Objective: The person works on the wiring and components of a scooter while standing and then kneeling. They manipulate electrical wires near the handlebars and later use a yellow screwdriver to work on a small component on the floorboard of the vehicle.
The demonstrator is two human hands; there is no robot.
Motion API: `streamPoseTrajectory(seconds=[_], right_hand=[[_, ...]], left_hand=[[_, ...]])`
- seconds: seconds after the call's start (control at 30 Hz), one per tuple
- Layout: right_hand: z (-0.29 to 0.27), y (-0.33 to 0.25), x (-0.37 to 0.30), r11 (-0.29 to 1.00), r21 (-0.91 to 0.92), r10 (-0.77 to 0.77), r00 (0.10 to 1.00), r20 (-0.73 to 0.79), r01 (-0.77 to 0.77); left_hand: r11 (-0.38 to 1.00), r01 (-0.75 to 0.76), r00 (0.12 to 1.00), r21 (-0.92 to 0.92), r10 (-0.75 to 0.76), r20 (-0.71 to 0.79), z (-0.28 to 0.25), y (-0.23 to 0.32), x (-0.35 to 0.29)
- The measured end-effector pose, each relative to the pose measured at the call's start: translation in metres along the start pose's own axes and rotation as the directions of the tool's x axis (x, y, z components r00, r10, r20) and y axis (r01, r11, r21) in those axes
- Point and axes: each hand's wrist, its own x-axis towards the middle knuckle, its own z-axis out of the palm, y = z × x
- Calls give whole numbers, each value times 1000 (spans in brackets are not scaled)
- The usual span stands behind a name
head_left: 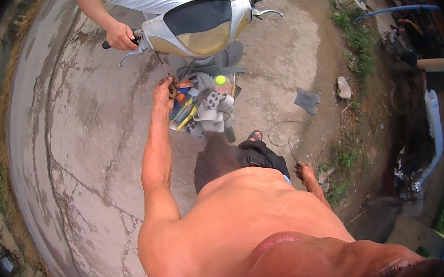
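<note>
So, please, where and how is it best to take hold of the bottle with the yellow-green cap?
I would take the bottle by its cap, coming from above: the cap faces up, uncovered, while a dotted bundle seems to crowd the near side of its body.

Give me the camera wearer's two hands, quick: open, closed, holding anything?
Left hand: fingers curled beside the scooter's front; whether it grips anything cannot be told.
Right hand: closed, holding a thin dark cable.

We are facing a round-fronted scooter (205, 29), a capped plastic bottle (222, 86) sitting before it, a flat squarish sheet (306, 101) lying right.
</note>
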Motion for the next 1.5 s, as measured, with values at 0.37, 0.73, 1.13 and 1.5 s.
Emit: streamPoseTrajectory(seconds=[0.37,0.73,1.13,1.5], right_hand=[[-88,25,-5,996,87,43,988,-148,-31],[-74,47,33,989,82,127,990,-66,-121],[-66,-102,94,982,-51,-181,983,29,182],[60,-196,57,956,149,-277,947,164,254]], left_hand=[[972,-4,967,235,64,-248,15,8,23],[919,57,997,390,-29,-78,24,15,40],[996,-75,997,-43,75,-8,26,50,-8],[883,23,984,-470,63,167,11,41,-4]])
